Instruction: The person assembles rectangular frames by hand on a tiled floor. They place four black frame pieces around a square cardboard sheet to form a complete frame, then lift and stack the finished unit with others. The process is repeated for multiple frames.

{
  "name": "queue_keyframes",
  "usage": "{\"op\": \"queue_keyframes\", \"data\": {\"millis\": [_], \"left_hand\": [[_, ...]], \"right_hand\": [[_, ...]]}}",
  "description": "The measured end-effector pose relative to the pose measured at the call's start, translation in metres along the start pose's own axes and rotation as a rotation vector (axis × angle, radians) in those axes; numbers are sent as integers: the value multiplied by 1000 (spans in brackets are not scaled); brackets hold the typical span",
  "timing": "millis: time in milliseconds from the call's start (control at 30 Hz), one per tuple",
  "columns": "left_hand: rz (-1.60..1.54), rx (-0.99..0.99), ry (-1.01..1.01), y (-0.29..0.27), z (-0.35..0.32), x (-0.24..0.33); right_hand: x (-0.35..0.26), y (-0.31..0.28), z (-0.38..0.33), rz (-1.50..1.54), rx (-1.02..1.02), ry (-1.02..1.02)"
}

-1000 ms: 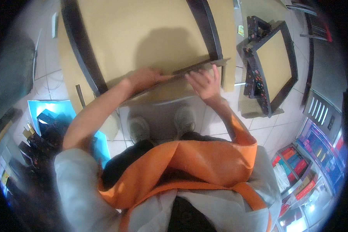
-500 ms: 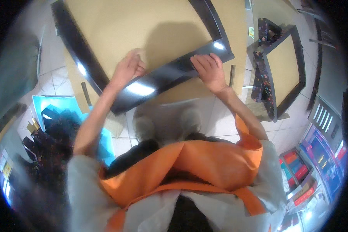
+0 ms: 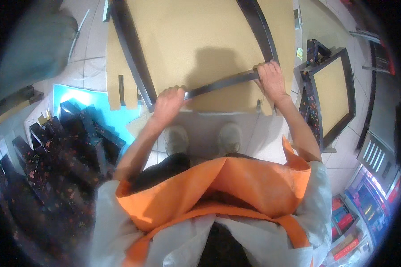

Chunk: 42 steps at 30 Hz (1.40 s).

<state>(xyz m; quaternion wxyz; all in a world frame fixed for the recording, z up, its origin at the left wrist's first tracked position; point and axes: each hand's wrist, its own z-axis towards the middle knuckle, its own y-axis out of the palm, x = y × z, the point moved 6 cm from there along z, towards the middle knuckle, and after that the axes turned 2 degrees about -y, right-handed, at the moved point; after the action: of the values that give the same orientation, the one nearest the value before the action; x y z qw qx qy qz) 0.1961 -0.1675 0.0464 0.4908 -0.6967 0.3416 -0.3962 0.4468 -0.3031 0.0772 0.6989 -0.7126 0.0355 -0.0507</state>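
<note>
Over a tan board's (image 3: 178, 53) near end, grips a slim black rail (image 3: 221, 84) with left hand (image 3: 169, 102) and right hand (image 3: 272, 80) closed around opposite ends; likely light, stiff, slightly slippery, best held there.

2 rails (image 3: 133, 53) lie on a board (image 3: 178, 35), left and right; crossbar (image 3: 223, 83) between their near ends, left hand (image 3: 170, 102) on its left end, right hand (image 3: 272, 81) on its right. Right of board: smaller frame (image 3: 352, 84). Lower left: pile of strips (image 3: 53, 178).
</note>
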Motion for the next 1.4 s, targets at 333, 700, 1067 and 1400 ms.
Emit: {"op": "queue_keyframes", "data": {"millis": [333,700,1067,1400], "left_hand": [[169,55,59,-18,-44,-29],[222,-106,229,-15,-63,-12],[114,-131,194,0,-83,-8],[346,-872,280,-14,-132,0]], "right_hand": [[-33,12,-82,98,-135,-103],[-49,24,-128,261,-277,-12],[-42,24,-145,208,-243,80],[-68,-24,-189,537,-436,22]]}}
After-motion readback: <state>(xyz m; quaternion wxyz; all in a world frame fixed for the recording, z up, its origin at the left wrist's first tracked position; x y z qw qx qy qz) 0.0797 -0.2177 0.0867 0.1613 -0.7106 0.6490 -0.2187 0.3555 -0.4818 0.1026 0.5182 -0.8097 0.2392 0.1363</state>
